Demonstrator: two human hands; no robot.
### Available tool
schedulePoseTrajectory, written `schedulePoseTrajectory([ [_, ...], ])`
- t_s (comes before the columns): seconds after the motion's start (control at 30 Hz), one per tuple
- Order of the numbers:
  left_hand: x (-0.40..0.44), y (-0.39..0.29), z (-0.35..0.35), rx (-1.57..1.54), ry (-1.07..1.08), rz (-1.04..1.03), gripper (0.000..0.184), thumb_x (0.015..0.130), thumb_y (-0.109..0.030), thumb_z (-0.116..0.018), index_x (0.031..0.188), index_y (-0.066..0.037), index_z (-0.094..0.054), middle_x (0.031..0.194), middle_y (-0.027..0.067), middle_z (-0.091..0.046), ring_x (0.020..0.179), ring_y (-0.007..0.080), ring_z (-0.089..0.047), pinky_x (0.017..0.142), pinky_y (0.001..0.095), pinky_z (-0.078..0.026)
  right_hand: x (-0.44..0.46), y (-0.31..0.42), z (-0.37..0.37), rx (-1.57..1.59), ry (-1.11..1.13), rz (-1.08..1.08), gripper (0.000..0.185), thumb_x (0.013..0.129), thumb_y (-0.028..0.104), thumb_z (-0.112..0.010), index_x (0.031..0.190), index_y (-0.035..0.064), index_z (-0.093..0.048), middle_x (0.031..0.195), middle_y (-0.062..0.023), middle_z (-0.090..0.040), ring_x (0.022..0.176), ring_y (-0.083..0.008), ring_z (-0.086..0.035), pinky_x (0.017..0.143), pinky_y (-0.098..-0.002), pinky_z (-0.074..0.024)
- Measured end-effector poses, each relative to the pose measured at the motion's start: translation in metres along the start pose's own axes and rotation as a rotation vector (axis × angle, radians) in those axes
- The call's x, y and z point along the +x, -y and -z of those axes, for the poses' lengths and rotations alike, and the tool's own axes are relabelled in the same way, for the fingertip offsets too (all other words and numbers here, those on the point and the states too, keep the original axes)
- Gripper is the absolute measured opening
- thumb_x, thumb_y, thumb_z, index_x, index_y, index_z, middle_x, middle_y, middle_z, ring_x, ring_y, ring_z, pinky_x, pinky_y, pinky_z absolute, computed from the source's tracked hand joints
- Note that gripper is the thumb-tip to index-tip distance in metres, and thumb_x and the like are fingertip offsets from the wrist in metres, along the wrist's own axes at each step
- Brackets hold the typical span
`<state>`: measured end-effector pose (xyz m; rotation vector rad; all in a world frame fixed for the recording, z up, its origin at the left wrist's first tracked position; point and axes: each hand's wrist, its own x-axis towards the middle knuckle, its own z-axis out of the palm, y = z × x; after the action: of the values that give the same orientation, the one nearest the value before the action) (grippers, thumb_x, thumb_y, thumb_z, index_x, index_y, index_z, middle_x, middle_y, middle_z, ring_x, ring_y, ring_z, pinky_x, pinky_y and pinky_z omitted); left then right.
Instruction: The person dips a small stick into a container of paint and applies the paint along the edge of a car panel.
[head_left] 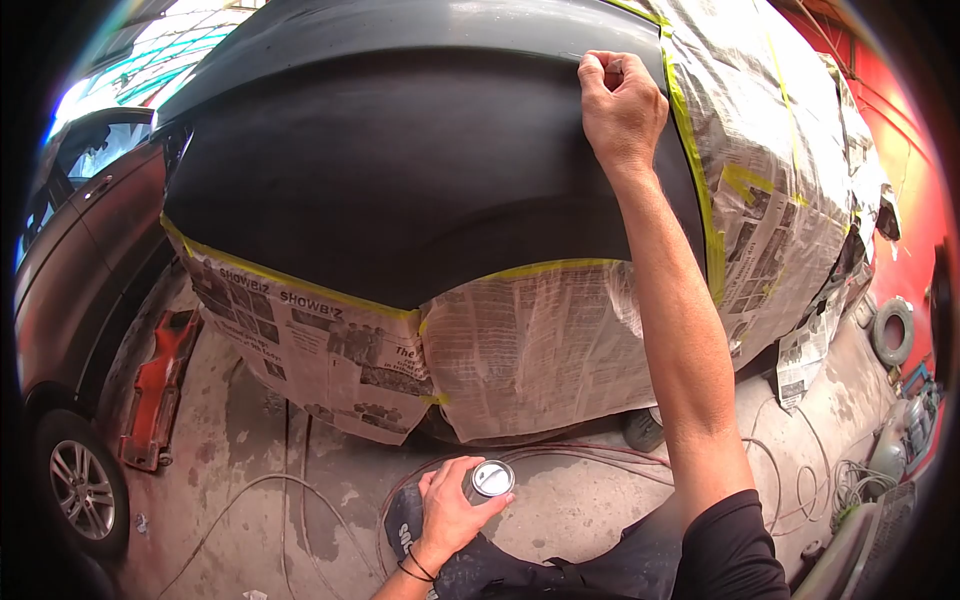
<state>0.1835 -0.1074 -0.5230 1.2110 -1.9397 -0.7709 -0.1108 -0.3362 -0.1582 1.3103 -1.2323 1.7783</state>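
While the left fingers (448,474) grip a can (491,479), contents unclear, the right fingers (592,76) press together; newspaper (312,345) reads "SHOWBIZ".

Glare upper left, soft sheen on black panel (420,170), fisheye curvature, dark corners

Room over dark panel (430,150), L of R hand (625,110); R forearm (690,330) bars rt side; hoses (600,450) on floor (340,470).

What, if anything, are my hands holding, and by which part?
Your left hand grips a small round container around its side. Your right hand is curled in front of the dark panel; whether it holds anything, I can't tell.
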Motion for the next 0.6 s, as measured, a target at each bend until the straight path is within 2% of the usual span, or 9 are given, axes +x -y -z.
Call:
schedulePoseTrajectory([
  [0.2,0.002,-0.002,0.0,0.012,0.0,-0.005,0.071,0.078,-0.041,-0.104,0.135,-0.01,-0.076,0.134,0.0096,-0.079,0.127,0.0306,-0.074,0.117,0.0465,-0.045,0.0,0.0,0.001,-0.004,0.005,0.016,0.021,0.105,0.031,-0.079,0.108,0.0113,-0.084,0.091,-0.0054,-0.085,0.088,-0.0264,-0.084,0.089,-0.0438,-0.065],
  [0.33,0.0,0.002,-0.002,-0.003,-0.017,-0.014,0.071,0.077,-0.04,-0.105,0.134,-0.009,-0.077,0.133,0.0112,-0.079,0.125,0.0325,-0.075,0.114,0.0469,-0.049,0.006,0.001,0.012,0.175,-0.041,-0.072,0.026,0.106,0.031,-0.08,0.111,0.0058,-0.084,0.09,-0.0058,-0.084,0.083,-0.0204,-0.081,0.085,-0.0391,-0.0644],
  [0.4,-0.002,0.006,-0.003,0.002,-0.036,-0.022,0.07,0.077,-0.04,-0.105,0.134,-0.009,-0.077,0.132,0.0117,-0.08,0.124,0.0335,-0.075,0.113,0.047,-0.05,0.002,0.011,0.043,0.274,-0.104,-0.123,0.029,0.107,0.03,-0.08,0.113,0.0016,-0.083,0.091,-0.0063,-0.082,0.082,-0.0164,-0.078,0.082,-0.0343,-0.0634],
  [0.47,-0.005,0.006,-0.005,0.002,-0.044,-0.016,0.07,0.077,-0.039,-0.105,0.133,-0.007,-0.077,0.132,0.013,-0.08,0.123,0.0355,-0.076,0.111,0.0478,-0.052,-0.02,0.021,0.081,0.422,-0.132,-0.209,0.031,0.11,0.027,-0.078,0.116,-0.0033,-0.08,0.092,-0.0055,-0.077,0.08,-0.0105,-0.07,0.074,-0.027,-0.0581],
  [0.6,-0.011,0.013,-0.015,-0.043,-0.028,-0.029,0.071,0.076,-0.033,-0.107,0.133,-0.003,-0.077,0.133,0.0179,-0.078,0.123,0.0371,-0.076,0.107,0.0466,-0.059,-0.113,-0.002,0.162,0.433,0.074,-0.311,0.019,0.116,0.016,-0.071,0.12,-0.0022,-0.075,0.093,-0.001,-0.071,0.078,-0.0064,-0.063,0.068,-0.0251,-0.0507],
])
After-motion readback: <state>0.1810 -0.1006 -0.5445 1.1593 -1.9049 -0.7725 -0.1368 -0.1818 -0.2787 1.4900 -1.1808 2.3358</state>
